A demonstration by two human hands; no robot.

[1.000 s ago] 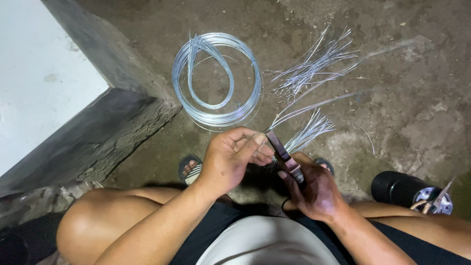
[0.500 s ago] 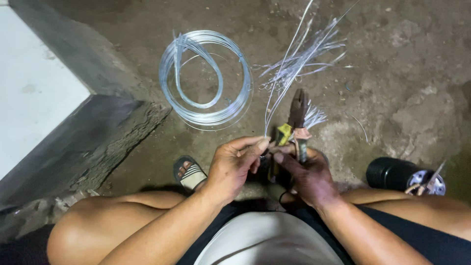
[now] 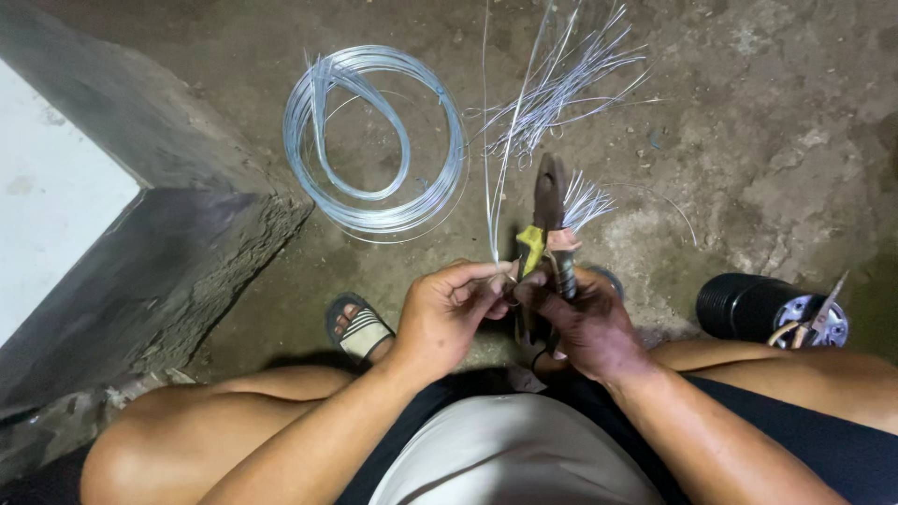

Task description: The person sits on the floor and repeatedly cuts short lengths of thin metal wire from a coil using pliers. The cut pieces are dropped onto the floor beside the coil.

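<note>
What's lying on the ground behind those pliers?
Beyond the pliers, held in the right hand, cut wire lengths lie fanned on the concrete floor, with a short bundle beside the jaws. The wire coil lies farther left. The floor directly beneath the pliers is covered.

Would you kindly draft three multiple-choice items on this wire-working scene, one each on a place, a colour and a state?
1. Where does the wire coil lie?
A. On the floor ahead of the left hand
B. On the person's lap
C. Inside the black cylinder

2. What colour shows on the handle of the pliers?
A. Blue
B. Yellow
C. White

3. What is the left hand doing?
A. Resting flat on the floor
B. Gripping the sandal
C. Pinching thin wire strands

Answers:
1 A: the coil sits on the concrete floor, up and left of the hands.
2 B: a yellow sleeve shows just above the right hand.
3 C: its fingertips close on wire strands rising upward.
</note>
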